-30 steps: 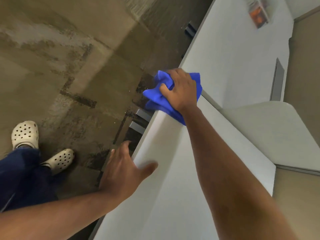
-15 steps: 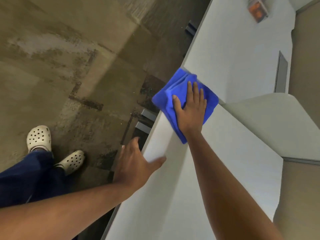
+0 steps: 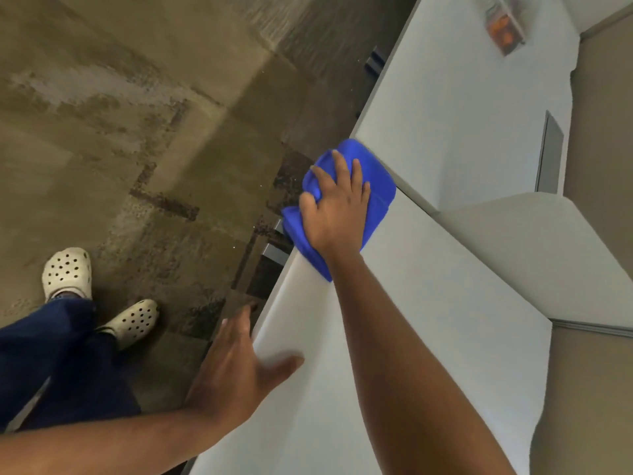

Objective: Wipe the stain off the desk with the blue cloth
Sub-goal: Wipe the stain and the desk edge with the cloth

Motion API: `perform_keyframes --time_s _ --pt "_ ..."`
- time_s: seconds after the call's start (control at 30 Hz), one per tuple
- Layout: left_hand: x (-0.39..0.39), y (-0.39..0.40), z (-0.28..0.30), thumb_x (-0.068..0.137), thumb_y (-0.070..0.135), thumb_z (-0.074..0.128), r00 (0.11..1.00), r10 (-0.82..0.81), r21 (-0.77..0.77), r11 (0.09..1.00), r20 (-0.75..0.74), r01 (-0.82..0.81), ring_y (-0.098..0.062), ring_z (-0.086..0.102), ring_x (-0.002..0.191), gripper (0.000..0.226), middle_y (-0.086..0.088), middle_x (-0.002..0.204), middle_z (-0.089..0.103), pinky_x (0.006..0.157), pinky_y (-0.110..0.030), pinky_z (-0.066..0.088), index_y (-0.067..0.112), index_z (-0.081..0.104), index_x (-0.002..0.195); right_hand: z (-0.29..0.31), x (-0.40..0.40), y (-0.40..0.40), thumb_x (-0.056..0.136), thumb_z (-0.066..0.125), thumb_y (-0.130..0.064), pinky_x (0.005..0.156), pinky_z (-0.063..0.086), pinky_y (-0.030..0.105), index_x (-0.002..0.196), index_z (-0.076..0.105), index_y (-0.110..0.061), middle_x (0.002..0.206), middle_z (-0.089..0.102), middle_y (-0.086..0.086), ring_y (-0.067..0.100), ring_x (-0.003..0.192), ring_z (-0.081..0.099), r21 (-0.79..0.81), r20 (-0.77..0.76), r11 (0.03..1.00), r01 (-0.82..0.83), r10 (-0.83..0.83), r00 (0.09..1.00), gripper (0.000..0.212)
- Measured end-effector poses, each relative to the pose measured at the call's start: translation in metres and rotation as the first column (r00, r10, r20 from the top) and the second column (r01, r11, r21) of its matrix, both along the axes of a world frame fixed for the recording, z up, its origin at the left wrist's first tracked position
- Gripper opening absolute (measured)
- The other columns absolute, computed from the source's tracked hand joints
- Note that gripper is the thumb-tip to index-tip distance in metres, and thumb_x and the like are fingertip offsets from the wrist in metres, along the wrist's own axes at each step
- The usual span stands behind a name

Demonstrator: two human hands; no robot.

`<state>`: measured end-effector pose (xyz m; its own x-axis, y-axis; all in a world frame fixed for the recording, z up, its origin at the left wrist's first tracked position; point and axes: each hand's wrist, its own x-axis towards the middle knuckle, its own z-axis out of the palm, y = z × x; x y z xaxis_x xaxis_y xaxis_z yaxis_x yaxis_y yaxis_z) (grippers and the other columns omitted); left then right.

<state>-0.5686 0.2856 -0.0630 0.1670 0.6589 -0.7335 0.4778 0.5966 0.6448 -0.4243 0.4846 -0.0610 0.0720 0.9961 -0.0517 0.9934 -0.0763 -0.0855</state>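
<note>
On the desk's point(image 3: 428, 337) outer edge lies the blue cloth point(image 3: 380, 186), bunched and partly overhanging. Pressed flat on it is the right hand point(image 3: 334, 214), fingers spread, thumb pinching a fold. Nearer along that edge, the left hand point(image 3: 239, 368) rests open, thumb on the desk. No stain is discernible.

Looks like an office. White desks point(image 3: 445, 303) stand end to end along beige partition panels point(image 3: 603, 132), over patterned brown carpet tiles point(image 3: 144, 138) underfoot.
</note>
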Motion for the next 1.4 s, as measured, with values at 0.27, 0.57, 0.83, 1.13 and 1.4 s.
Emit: perform_keyframes --time_s 0.27,0.57,0.83,1.13,1.4 --pt "-0.004 -0.005 0.004 0.070 0.088 0.065 0.999 -0.033 0.141 0.989 0.001 0.033 -0.021 0.045 0.146 0.118 0.008 0.164 0.037 0.111 -0.046 0.052 0.036 0.011 0.162 0.000 -0.008 -0.011 0.095 0.043 -0.041 0.132 0.010 0.055 0.136 0.066 -0.033 0.167 0.040 -0.001 0.030 0.163 0.016 0.007 -0.004 1.000 -0.017 0.017 1.000 0.048" --pt "-0.012 -0.021 -0.013 0.109 0.043 0.046 0.905 -0.323 0.731 0.540 -0.278 0.417 -0.031 0.003 0.163 0.077 -0.018 0.175 0.002 0.126 -0.054 0.028 0.002 0.013 0.165 0.006 0.049 -0.036 0.100 0.031 -0.063 0.132 0.014 0.052 0.164 0.031 -0.036 0.176 0.021 -0.004 0.029 0.163 0.015 -0.012 -0.033 0.998 -0.060 0.059 0.998 0.069" --pt "-0.013 -0.017 -0.007 0.109 0.037 0.038 0.785 -0.438 0.679 0.411 -0.438 0.608 -0.032 -0.001 0.163 0.064 -0.014 0.176 0.011 0.128 -0.054 0.023 0.007 0.024 0.164 0.003 -0.004 -0.010 0.093 0.047 -0.052 0.129 0.013 0.061 0.167 0.022 -0.029 0.177 0.015 0.003 0.037 0.163 0.012 -0.007 0.032 0.980 0.197 -0.196 0.980 0.081" --pt "-0.010 -0.011 -0.010 0.104 0.042 0.051 0.738 -0.485 0.690 0.320 -0.469 0.649 -0.018 0.018 0.162 0.059 -0.001 0.169 0.036 0.128 -0.052 0.024 0.017 0.046 0.157 0.002 0.012 0.001 0.089 0.038 -0.050 0.129 0.016 0.058 0.161 0.038 -0.030 0.173 0.029 -0.002 0.033 0.162 0.019 -0.018 0.043 0.999 -0.045 0.045 0.998 0.075" --pt "-0.011 -0.014 -0.018 0.111 0.046 0.036 0.770 -0.473 0.723 0.331 -0.429 0.606 -0.015 0.015 0.162 0.058 0.002 0.172 0.030 0.131 -0.047 0.016 0.017 0.037 0.161 0.007 0.112 -0.026 0.102 0.030 -0.065 0.132 0.014 0.051 0.165 0.028 -0.032 0.175 0.023 -0.006 0.026 0.163 0.018 -0.013 -0.070 0.996 0.087 -0.087 0.994 0.071"
